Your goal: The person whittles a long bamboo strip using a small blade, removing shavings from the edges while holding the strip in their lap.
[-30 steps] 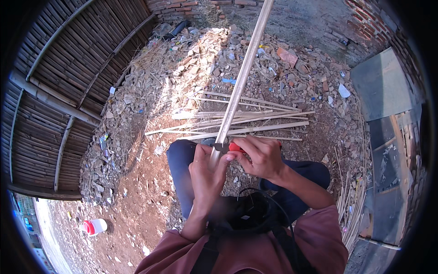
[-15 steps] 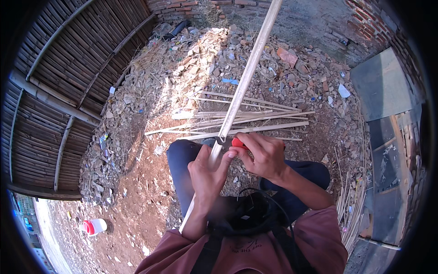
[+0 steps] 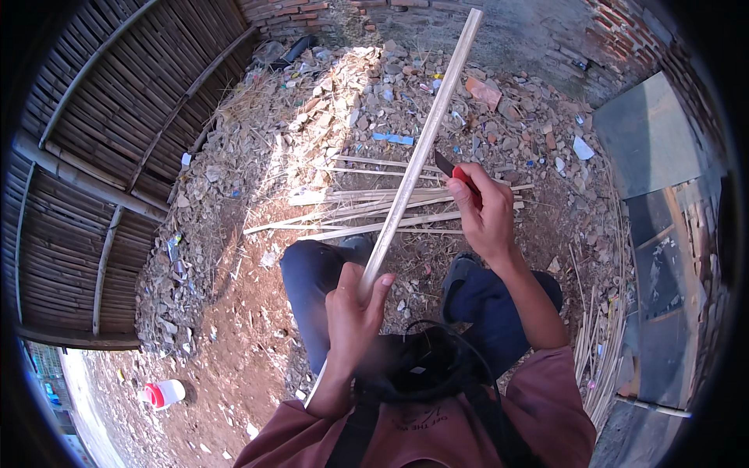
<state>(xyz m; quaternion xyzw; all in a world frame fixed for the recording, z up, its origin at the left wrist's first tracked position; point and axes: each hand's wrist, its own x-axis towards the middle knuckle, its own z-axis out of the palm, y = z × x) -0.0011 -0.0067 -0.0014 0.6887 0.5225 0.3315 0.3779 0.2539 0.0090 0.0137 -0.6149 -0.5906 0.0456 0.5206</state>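
Note:
My left hand (image 3: 352,313) is wrapped round the lower part of a long, pale wooden strip (image 3: 419,156). The strip slants up and away to the right, and its lower end passes back beside my left forearm. In my right hand (image 3: 488,214) is a knife (image 3: 461,175) with a red handle and a dark blade. The blade points up and to the left, close to the right side of the strip; a small gap shows between them. Beyond my knees lies a loose pile of similar pale strips (image 3: 351,214) on the ground.
Rubble and broken brick (image 3: 374,93) cover the ground ahead, up to a brick wall (image 3: 530,39). A bamboo-slat panel (image 3: 101,156) stands at the left. Grey sheets (image 3: 655,148) lean at the right, near thin sticks (image 3: 605,359). A red-lidded container (image 3: 165,394) lies at lower left.
My right hand and the knife have moved up and away along the strip, and the blade has come off it. The strip's far end now shows. My left hand keeps its grip.

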